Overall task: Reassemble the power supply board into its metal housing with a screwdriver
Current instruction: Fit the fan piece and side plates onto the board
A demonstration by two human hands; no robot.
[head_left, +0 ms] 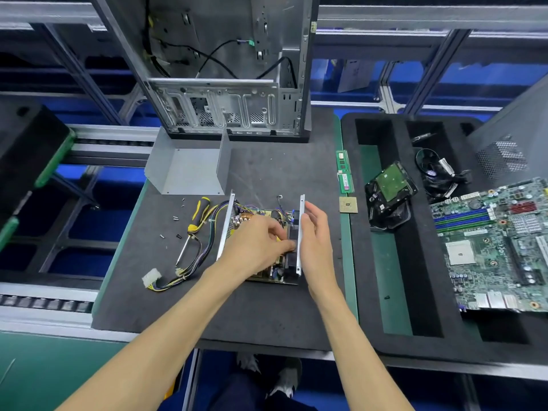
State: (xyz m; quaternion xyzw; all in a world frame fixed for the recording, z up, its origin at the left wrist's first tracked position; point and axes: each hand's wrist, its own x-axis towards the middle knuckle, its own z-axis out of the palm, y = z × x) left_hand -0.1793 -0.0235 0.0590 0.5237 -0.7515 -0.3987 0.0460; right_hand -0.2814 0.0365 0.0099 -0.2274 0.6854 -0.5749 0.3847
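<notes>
PSU board [267,232] sits in its metal housing [301,232] mid-mat. Left hand [258,247] lies on the board, fingers curled, pinching a black component by the housing's right wall. Right hand [315,235] is flat and relaxed against that wall's outside. Screwdriver [197,221] lies untouched left of the housing, near loose screws [175,218].

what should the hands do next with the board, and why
Probably reach for the screwdriver. The power supply board already sits between the housing's side walls, the left hand pressing on it and the right hand against the wall, while loose screws lie unused on the mat.
</notes>
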